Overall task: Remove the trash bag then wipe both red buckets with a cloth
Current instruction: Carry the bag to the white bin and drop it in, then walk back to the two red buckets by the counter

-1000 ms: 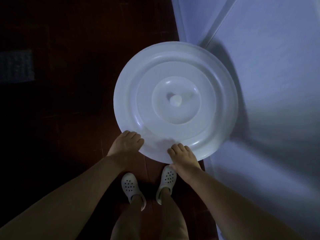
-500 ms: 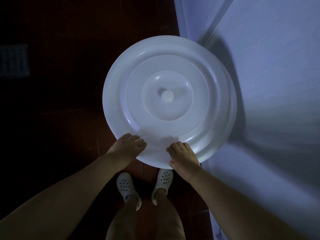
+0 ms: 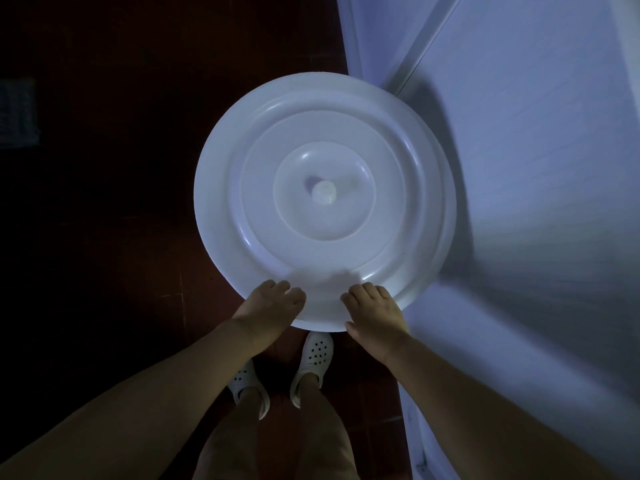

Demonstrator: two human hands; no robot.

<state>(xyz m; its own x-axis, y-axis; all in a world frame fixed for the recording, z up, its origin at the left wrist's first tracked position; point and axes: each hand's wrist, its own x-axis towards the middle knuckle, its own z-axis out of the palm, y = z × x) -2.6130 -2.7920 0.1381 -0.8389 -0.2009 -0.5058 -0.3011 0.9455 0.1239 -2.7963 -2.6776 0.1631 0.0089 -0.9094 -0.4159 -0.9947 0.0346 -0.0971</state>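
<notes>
A: What do you see in the middle?

B: A big round white lid [image 3: 325, 202], seen from above. It has raised rings, and a small knob [image 3: 324, 192] stands in its center. What is under the lid I cannot tell; the lid hides it. No red bucket, trash bag or cloth shows in the view.

A: Where are the hands?

B: Both are at the near edge of the lid, the edge closest to the person. The left hand [image 3: 268, 306] holds the rim at the near-left part. Its fingers [image 3: 282, 289] lie close together and are curled over the top of the rim. The thumb I cannot see.

A: And the other one?

B: The right hand [image 3: 375, 311] holds the rim at the near-right part, a little apart from the left one. Its fingers [image 3: 363, 292] are also close together and bent over the rim, and the thumb [image 3: 351, 328] sits at the outer edge of the lid, toward the person.

A: What is around?

B: The floor [image 3: 104, 237] is dark red tile, very dim on the left side. A pale wall or panel [image 3: 536, 168] fills the right side and the lid's far-right edge is just beside it. Under the lid's near edge the person's two feet stand in white shoes with holes [image 3: 313, 358]. At the far left edge there is a gray textured thing [image 3: 17, 112], too dark to name.
</notes>
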